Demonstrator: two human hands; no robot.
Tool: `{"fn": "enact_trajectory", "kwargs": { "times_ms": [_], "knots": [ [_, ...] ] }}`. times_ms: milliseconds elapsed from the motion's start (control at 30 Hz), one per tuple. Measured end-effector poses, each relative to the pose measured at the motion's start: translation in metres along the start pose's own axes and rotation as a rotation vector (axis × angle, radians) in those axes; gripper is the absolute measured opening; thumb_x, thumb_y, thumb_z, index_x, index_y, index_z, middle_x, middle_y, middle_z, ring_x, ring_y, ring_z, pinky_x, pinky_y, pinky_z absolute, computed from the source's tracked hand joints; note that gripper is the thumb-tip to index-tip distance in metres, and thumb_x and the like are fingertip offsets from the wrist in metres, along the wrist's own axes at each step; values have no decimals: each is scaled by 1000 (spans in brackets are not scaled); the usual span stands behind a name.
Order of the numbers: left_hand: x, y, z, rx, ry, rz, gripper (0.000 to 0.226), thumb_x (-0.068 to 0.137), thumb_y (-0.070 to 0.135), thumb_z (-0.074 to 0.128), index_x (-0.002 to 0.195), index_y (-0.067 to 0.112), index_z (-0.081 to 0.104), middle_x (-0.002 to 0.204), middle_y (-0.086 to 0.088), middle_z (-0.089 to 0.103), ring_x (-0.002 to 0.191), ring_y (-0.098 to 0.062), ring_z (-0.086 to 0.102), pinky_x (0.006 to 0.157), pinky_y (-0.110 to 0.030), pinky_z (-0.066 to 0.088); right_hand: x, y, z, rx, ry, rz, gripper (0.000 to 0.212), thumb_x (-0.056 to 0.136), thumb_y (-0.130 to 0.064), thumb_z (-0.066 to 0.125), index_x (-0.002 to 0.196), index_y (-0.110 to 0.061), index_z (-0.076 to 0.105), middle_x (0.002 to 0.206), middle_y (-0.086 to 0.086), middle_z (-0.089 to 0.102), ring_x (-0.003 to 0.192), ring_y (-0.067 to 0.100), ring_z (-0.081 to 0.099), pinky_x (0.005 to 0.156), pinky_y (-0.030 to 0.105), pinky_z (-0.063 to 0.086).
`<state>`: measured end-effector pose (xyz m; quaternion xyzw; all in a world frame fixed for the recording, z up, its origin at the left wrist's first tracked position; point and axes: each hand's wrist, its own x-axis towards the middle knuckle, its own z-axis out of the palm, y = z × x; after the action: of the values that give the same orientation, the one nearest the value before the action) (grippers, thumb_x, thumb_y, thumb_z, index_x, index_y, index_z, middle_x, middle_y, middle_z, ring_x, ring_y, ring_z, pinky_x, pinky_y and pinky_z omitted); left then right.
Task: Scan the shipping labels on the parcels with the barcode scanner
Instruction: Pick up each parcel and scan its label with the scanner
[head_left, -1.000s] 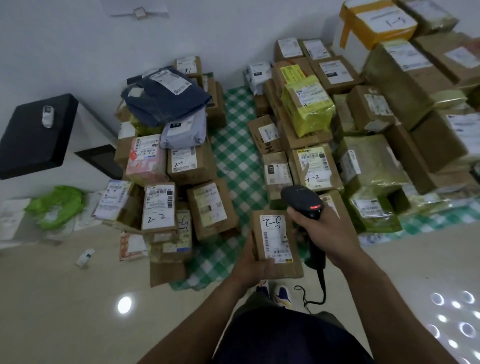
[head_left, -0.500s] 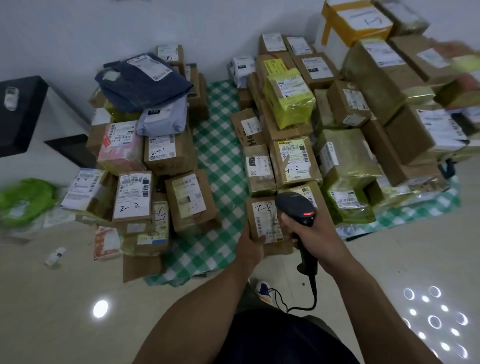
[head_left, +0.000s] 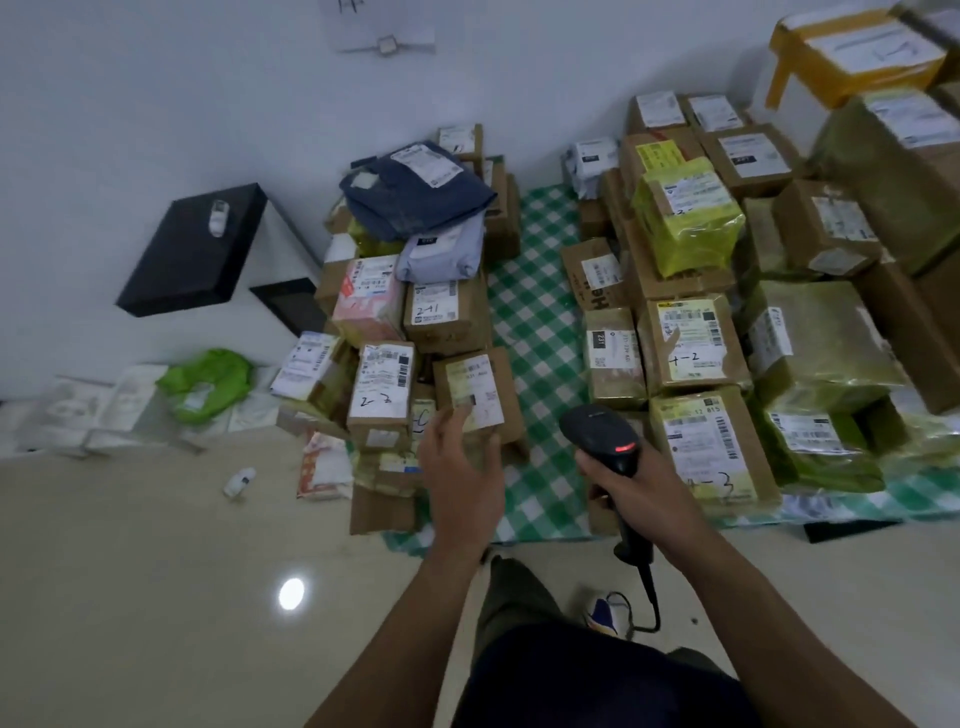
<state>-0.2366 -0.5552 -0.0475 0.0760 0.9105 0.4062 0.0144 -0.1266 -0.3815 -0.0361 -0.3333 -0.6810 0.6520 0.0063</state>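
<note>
My left hand (head_left: 460, 467) is open, fingers loose, reaching over the near corner of a brown box (head_left: 511, 410) at the front of the left pile; I cannot tell whether my fingertips touch it. Its pale yellow label (head_left: 475, 389) faces up, and my fingers overlap its lower left edge. My right hand (head_left: 639, 483) is wrapped round the handle of the scanner (head_left: 602, 434), which has a red light lit on top. Its head points out over the checked cloth (head_left: 540, 322), not at that label. To do this well, I judge I should take the box by its cardboard edges, fingers clear of the barcode, and tip it so the label lies flat to the scanner. Then I swing the scanner left, square to the label, and hold both steady. The 2-3 box (head_left: 382, 384) stands just beside it, so I should lift straight, not drag, or the stack may slip. The cord (head_left: 649, 587) hangs by my leg and could snag.
</note>
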Motion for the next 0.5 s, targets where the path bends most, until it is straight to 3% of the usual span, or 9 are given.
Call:
{"fn": "enact_trajectory", "kwargs": {
  "times_ms": [67,133,233,333,400,500],
  "knots": [
    [26,-11,-28,145,133,57,46,102,41,59,144,23,54,156,-6,36,143,-25,32,115,-42,29,7,-7,12,13,-39,-17,32,96,-26,75,126,-22,63,93,2,77,69,7,73,55,14,51],
    [51,-22,-51,213,210,14,51,102,39,59,146,17,50,157,-13,35,143,-33,32,115,-50,31,16,-12,24,17,-75,-22,35,95,-27,75,128,-21,63,96,2,77,76,13,75,63,23,56],
    [86,-32,-69,222,161,-154,69,100,39,63,156,10,34,160,-18,31,147,-38,27,114,-54,31,28,-20,39,-28,-115,-57,29,95,-31,76,122,-24,67,94,0,78,79,16,75,81,42,63],
    [107,-50,-72,107,99,-290,91,91,44,74,161,16,24,162,-13,36,149,-36,31,118,-55,34,35,-28,55,-35,-148,-71,28,95,-31,75,121,-24,68,92,-2,77,74,10,74,73,32,61],
    [108,-53,-75,-66,78,-397,102,80,51,82,159,19,28,155,-6,50,138,-31,51,112,-49,45,39,-31,63,-58,-177,-68,30,95,-31,75,123,-20,68,91,-2,77,71,7,73,64,23,56],
    [97,-50,-78,-238,-57,-518,95,78,58,83,152,21,36,143,7,56,100,-12,68,83,-29,57,43,-31,73,-67,-202,-63,37,95,-32,75,128,-18,66,94,-3,79,71,9,74,60,19,53]
  ]
}}
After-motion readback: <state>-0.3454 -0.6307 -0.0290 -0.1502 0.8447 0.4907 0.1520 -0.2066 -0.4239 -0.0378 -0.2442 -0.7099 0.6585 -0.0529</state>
